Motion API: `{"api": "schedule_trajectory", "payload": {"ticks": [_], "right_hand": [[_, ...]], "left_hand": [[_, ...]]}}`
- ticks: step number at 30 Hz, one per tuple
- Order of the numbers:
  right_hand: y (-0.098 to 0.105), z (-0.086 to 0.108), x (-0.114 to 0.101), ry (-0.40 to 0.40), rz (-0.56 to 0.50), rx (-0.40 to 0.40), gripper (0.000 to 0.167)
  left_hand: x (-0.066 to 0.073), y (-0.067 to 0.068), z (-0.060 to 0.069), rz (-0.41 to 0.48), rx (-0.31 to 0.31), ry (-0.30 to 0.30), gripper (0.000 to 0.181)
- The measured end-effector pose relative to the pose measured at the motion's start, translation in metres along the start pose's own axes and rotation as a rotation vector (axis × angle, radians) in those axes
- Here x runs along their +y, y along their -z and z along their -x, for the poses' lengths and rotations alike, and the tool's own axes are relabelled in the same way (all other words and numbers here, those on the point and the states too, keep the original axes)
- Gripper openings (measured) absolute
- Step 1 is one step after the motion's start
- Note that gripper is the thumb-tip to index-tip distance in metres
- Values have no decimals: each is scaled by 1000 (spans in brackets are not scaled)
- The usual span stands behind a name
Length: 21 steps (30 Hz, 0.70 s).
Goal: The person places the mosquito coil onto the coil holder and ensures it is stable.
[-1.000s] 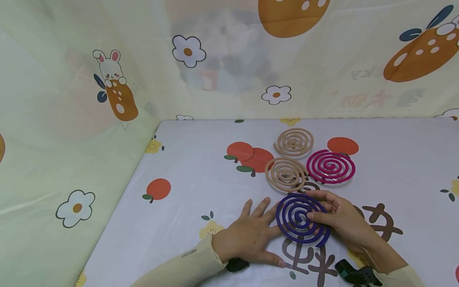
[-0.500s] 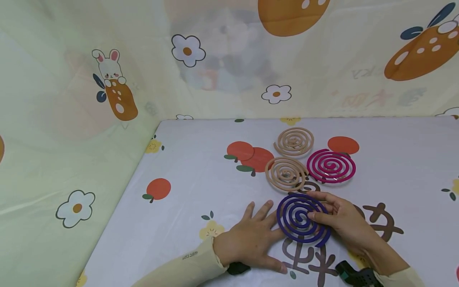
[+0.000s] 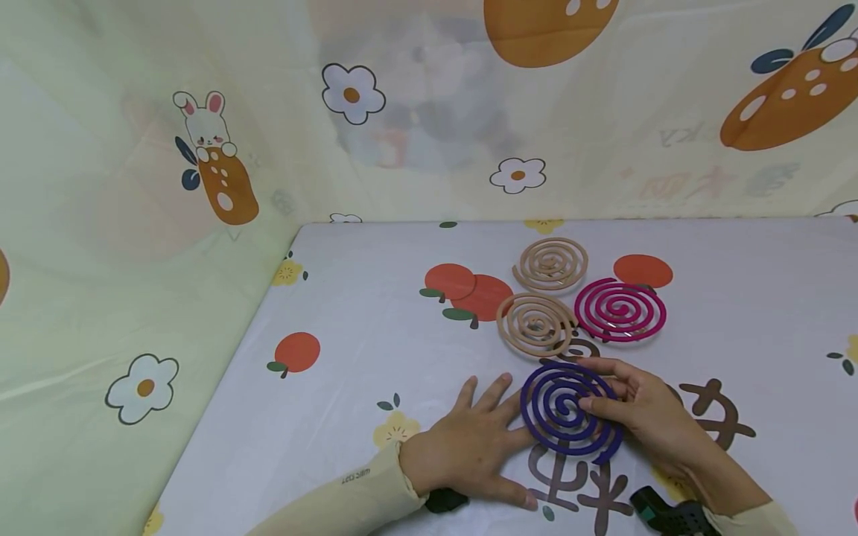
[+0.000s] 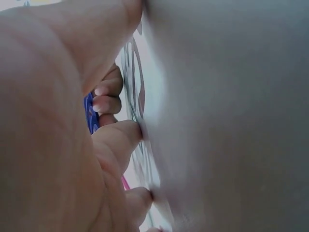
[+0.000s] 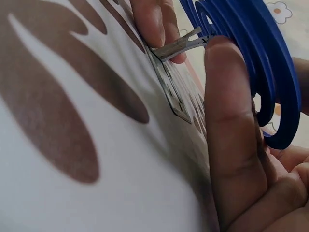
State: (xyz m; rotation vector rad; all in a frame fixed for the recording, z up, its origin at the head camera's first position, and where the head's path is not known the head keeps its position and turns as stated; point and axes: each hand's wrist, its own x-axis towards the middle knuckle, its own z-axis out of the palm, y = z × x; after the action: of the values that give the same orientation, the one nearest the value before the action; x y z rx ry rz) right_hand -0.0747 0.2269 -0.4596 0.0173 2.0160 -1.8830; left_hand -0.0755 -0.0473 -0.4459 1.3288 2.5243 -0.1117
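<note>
In the head view a blue mosquito coil is tilted above the table in my right hand, whose thumb and fingers pinch it near its centre and right side. My left hand lies palm down with fingers spread, its fingertips passing behind the coil. The right wrist view shows a thin metal coil stand on the table, its prong raised toward the centre of the blue coil. Left fingers press on the stand beside the prong. Whether the prong sits in the coil, I cannot tell for certain.
Beyond the hands lie two tan coils and a magenta coil, close together; metal shows under the front tan and magenta ones. A printed cloth covers the table. Patterned curtains rise at the back and left.
The blue coil and my right hand have shifted very slightly right. My left hand has edged a little to the right, still spread on the table. The other coils stay put.
</note>
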Motion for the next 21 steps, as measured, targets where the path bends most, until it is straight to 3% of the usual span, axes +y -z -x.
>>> {"api": "schedule_trajectory", "payload": {"ticks": [7,14,21], "right_hand": [[2,0,-1,-45,-37,-8,62],[5,0,0,-7,-32,-81,76],[5,3,-2,2,-41,-103,75]], "left_hand": [[-1,-1,0,17,-1,-4,98],[-1,-1,-1,24,0,-5,97],[-1,0,0,26,-3,-4,97]]}}
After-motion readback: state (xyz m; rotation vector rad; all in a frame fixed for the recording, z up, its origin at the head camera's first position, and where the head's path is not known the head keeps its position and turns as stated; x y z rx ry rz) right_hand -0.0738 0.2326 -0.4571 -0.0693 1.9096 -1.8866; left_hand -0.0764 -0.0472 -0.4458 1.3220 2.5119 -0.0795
